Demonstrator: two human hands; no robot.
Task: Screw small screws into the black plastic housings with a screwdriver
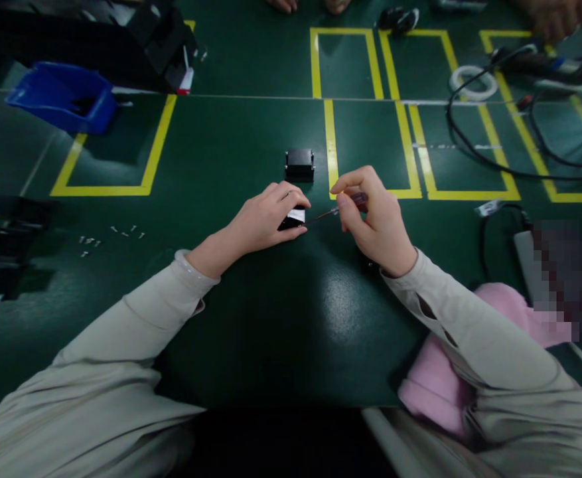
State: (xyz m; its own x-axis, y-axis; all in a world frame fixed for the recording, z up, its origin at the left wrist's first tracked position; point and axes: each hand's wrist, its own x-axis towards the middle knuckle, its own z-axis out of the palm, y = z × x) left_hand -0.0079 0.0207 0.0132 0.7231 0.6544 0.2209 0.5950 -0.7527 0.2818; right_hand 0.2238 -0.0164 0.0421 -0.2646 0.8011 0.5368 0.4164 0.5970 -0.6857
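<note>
My left hand (269,216) is closed over a small black part with a white label (294,217), pressing it onto the green table (231,159). In my right hand (373,216) the fingers pinch a small screwdriver (333,212) by its dark red handle. The thin shaft points left, and its tip meets the small part. A second black boxy part (299,164) sits on the table just beyond my left hand.
Several small screws (111,235) lie scattered at the left. A blue bin (62,96) stands far left, with black parts (2,249) at the left edge. Yellow tape outlines (330,143) mark the table. Black cables (474,149) and a white tape roll (472,83) lie at right; another person's hands (557,16) show at the top.
</note>
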